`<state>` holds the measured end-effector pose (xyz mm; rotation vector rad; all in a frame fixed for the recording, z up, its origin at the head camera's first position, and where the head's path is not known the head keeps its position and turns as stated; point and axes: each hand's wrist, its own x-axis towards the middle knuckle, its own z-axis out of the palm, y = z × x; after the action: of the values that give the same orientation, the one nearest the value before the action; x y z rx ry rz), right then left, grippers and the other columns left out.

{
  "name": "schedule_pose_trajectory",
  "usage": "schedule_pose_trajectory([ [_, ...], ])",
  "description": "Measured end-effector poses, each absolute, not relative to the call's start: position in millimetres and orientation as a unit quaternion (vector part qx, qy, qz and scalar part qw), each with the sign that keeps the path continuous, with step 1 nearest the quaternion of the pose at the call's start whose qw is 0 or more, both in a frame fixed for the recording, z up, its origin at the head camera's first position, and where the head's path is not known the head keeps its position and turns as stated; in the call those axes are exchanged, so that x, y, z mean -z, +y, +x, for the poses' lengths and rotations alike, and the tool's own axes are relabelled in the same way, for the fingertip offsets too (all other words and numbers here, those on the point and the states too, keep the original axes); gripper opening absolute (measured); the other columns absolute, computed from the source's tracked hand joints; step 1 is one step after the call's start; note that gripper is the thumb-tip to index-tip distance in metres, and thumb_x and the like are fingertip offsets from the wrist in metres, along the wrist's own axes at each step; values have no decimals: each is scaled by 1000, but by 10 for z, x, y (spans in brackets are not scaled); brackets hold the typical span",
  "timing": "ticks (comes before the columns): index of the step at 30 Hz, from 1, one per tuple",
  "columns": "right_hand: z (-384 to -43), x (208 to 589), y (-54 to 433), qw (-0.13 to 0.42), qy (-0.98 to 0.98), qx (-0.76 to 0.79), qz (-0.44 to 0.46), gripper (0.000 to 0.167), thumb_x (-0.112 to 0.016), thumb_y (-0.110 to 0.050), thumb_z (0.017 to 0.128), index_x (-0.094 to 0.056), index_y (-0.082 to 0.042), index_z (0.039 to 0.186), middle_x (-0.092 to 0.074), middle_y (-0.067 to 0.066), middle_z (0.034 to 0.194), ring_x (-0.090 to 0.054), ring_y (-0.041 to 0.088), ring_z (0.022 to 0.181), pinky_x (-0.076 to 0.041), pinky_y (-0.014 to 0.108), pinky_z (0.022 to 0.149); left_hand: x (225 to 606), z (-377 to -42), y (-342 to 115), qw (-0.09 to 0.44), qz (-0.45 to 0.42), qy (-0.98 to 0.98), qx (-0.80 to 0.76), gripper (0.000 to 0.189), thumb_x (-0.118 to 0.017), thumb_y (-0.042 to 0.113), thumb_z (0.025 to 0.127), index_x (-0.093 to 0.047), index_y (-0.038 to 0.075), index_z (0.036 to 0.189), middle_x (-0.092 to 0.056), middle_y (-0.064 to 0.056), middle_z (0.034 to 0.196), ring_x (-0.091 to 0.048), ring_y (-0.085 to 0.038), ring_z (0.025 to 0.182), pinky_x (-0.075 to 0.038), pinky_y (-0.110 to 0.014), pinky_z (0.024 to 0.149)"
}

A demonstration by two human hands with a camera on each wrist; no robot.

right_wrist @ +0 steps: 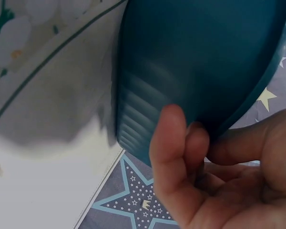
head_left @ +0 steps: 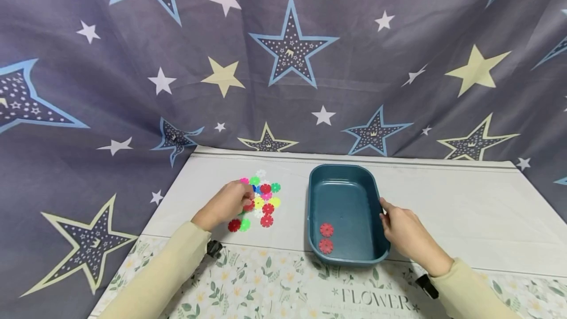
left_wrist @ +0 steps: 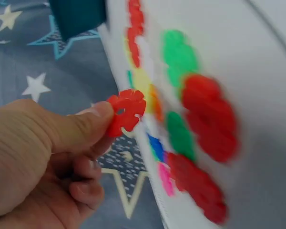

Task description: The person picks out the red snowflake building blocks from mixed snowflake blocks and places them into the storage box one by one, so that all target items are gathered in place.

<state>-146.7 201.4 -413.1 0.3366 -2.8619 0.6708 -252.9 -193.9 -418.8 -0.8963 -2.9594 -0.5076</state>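
Note:
My left hand (head_left: 228, 203) is over a scatter of colourful flower-shaped plastic discs on the left of the table. Between thumb and forefinger it pinches a red disc (left_wrist: 128, 112), lifted clear of the others in the left wrist view. To the right, a dark teal plastic bin (head_left: 347, 201) stands on the table with two red discs (head_left: 326, 238) lying near its front left corner. My right hand (head_left: 407, 233) holds the bin's right side by the rim, fingers against the outer wall (right_wrist: 181, 71).
Loose discs in red, green (head_left: 275, 187), yellow, pink, blue and white lie close together, some overlapping. A white cloth with a floral front strip (head_left: 248, 279) covers the table. Behind hangs a grey star-patterned curtain (head_left: 274, 112).

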Motion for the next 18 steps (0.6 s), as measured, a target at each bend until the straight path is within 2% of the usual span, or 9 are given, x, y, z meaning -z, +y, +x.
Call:
schedule_pose_trajectory([
  [4, -1463, 4135, 2013, 93, -963, -224, 114, 39, -55, 2, 89, -49, 18, 124, -49, 0, 62, -38, 12, 50, -36, 31, 51, 4071, -2488, -1773, 73, -323, -925, 185, 10, -72, 2, 82, -70, 10, 78, -63, 6, 75, -55, -11, 73, -49, -29, 70],
  [7, -1459, 4135, 2013, 88, -964, -226, 111, 40, -54, 2, 89, -48, 18, 125, -49, 2, 62, -37, 13, 49, -36, 30, 50, 3989, -2457, -1616, 98, -345, -914, 187, 6, -73, 4, 82, -72, 9, 83, -65, 4, 79, -56, -13, 76, -49, -29, 72],
  [13, -1456, 4135, 2008, 79, -964, -232, 107, 40, -54, 2, 89, -47, 18, 126, -54, 6, 67, -37, 13, 49, -36, 30, 50, 3812, -2379, -1306, 106, -386, -896, 194, 13, -68, -1, 84, -71, 8, 93, -65, 2, 87, -56, -16, 85, -47, -29, 78],
  [18, -1465, 4135, 2018, 87, -964, -226, 112, 40, -53, 3, 89, -48, 19, 125, -60, 14, 75, -41, 14, 52, -37, 30, 51, 3703, -2292, -977, 101, -433, -871, 208, 14, -69, 0, 83, -72, 11, 92, -65, 4, 88, -52, -12, 85, -44, -25, 78],
])
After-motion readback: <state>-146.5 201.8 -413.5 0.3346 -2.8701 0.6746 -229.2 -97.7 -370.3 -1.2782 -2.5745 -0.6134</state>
